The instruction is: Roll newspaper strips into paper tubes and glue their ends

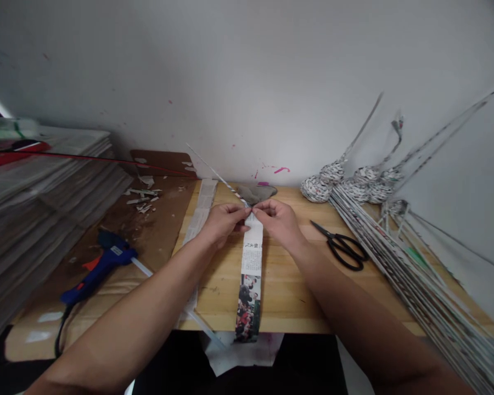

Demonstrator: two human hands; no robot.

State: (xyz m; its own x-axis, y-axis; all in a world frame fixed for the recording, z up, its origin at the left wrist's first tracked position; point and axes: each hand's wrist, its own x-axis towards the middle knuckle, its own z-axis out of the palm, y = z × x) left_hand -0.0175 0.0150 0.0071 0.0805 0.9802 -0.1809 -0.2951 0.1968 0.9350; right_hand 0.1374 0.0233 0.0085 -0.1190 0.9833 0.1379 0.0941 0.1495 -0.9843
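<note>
A long newspaper strip (251, 274) lies on the wooden table (296, 285), running from the table's front edge toward the wall. My left hand (222, 220) and my right hand (278, 219) both pinch its far end, fingertips nearly touching. A thin rolled paper stick (214, 171) runs diagonally from that pinched corner up and left toward the wall; the strip's corner appears wrapped on it.
Black scissors (343, 248) lie right of my right hand. A blue glue gun (101, 266) rests at the left on brown board. Several rolled paper sticks (399, 258) and coiled paper balls (341, 184) fill the right side. A newspaper stack (37, 203) stands at the far left. Another strip (197, 219) lies beside my left forearm.
</note>
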